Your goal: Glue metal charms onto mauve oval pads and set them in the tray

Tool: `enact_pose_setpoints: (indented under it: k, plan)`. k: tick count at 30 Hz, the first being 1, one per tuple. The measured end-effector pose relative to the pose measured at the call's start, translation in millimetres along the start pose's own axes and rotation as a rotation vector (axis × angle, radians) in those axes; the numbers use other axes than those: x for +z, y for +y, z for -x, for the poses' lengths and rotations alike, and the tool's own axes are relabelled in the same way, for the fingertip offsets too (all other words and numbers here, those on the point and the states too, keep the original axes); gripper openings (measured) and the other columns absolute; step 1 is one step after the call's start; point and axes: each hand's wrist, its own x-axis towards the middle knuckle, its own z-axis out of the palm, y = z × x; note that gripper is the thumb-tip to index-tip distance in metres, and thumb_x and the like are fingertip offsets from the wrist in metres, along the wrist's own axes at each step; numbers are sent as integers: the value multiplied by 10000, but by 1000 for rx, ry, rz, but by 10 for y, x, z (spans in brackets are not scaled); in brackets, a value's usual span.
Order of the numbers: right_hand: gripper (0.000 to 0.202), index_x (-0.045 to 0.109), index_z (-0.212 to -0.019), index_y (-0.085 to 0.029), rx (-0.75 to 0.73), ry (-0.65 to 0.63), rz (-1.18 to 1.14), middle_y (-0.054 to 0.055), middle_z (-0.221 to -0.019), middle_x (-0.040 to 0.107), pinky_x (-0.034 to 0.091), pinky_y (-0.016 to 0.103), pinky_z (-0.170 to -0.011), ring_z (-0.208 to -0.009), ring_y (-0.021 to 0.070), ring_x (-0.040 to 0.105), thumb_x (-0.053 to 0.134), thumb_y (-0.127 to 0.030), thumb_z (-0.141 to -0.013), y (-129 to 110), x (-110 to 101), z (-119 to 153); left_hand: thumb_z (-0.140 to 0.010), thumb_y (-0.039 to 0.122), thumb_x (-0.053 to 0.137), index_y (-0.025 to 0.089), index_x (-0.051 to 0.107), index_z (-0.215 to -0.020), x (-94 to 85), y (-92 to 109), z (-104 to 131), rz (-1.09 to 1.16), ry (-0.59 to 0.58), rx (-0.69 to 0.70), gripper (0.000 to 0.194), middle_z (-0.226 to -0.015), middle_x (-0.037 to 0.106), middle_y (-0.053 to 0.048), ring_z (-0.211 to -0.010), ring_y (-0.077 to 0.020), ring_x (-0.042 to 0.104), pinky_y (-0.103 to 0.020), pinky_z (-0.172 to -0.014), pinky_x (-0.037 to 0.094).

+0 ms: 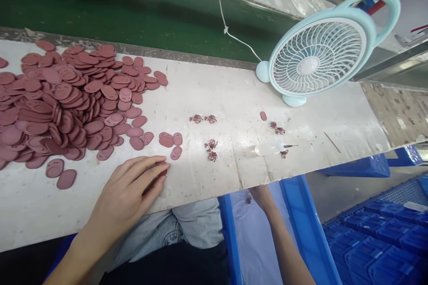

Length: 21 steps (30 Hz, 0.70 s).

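The person's left hand (129,196) lies palm-down on the white worktable (214,93), fingers stretched flat and close together, the fingertips pressing on one dark-red oval piece (163,172) of which only an edge shows beneath them — the hand covers it rather than grips it. Just beyond the fingertips lie three loose oval pieces (171,141), two side by side and one nearer the hand. To the left of these spreads the large heap of dark-red oval pieces (60,102), many stamped with two small holes and a curved slot, with a few strays near the table's front edge. The right hand (262,197) is below the table's front edge, over a blue bin (301,227) lined with pale plastic; the edge hides most of it, so whether it is open or closed around anything cannot be told. A small dark-red bit (248,200) lies in the bin just beside the wrist. On the table ahead of that hand sit small clusters of dark trimmings (211,149) — more of them farther right, near a thin pointed tool (290,146). Behind these stands a pale-blue desk fan (317,55), its white cord (222,13) running back across the green conveyor belt (117,4).
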Motion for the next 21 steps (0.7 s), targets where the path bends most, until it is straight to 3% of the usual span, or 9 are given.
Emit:
enact_pose_setpoints:
  k: [4, 7, 8, 10, 11, 13, 16, 18, 21]
  plan:
    - [378, 702, -931, -141, 5, -46, -243, 51, -799, 705, 517, 319, -644, -672, 179, 624, 612, -507, -946, -277, -284, 325, -856, 110, 690, 223, 664, -1243, -108, 90, 52, 46, 101, 15, 404, -1308, 649, -124, -1177, -315, 623, -491, -1022, 492]
    - [369, 692, -962, -163, -34, -100, -461, 75, -842, 723, 463, 301, -576, -591, 146, 534, 589, -516, -944, -553, -422, 673, -815, 19, 704, 237, 700, -1181, -127, 364, 173, 313, 177, -36, 426, -1253, 669, -95, -1101, -245, 667, -371, -961, 541]
    - [349, 680, -969, -176, -51, -124, -522, 72, -857, 722, 450, 294, -561, -572, 132, 510, 592, -513, -942, -670, -443, 789, -828, 11, 688, 249, 710, -1152, -85, 488, 212, 507, 120, -80, 403, -1217, 682, -80, -1050, -216, 687, -321, -898, 565]
    - [292, 663, -938, -199, -99, -195, -663, 55, -831, 705, 414, 273, -516, -553, 119, 500, 629, -489, -925, -943, -454, 995, -893, 74, 648, 266, 728, -1103, 80, 742, 260, 1016, -170, -230, 296, -1166, 705, -77, -980, -201, 712, -299, -808, 597]
    - [250, 663, -915, -207, -132, -247, -748, 44, -811, 691, 400, 264, -503, -560, 121, 524, 660, -458, -915, -1093, -450, 1080, -915, 141, 652, 259, 735, -1092, 193, 856, 265, 1269, -326, -376, 228, -1175, 706, -90, -928, -196, 723, -295, -760, 603]
    - [143, 680, -903, -221, -197, -359, -919, 30, -818, 678, 432, 257, -534, -631, 137, 608, 696, -362, -912, -1392, -436, 1206, -905, 262, 703, 253, 736, -1100, 425, 1028, 243, 1640, -441, -648, 198, -1151, 722, -93, -877, -186, 729, -267, -695, 584]
    - [26, 696, -952, -241, -232, -441, -1029, 20, -870, 693, 528, 303, -719, -771, 159, 682, 674, -252, -943, -1742, -414, 1299, -829, 318, 799, 215, 760, -1023, 636, 1127, 182, 1893, -416, -794, 223, -913, 741, -49, -787, -141, 698, -229, -687, 541]
    - [32, 688, -966, -243, -221, -404, -978, 18, -882, 705, 534, 311, -764, -798, 160, 681, 659, -242, -955, -1870, -400, 1319, -797, 287, 833, 202, 776, -959, 647, 1122, 162, 1961, -376, -816, 192, -817, 721, -25, -749, -117, 665, -226, -705, 520]
    - [42, 670, -934, -236, -245, -326, -846, 14, -853, 704, 512, 282, -709, -763, 152, 654, 641, -246, -962, -1948, -390, 1322, -767, 236, 853, 191, 798, -891, 563, 1090, 172, 2008, -334, -861, 143, -853, 707, -28, -773, -118, 642, -241, -727, 509]
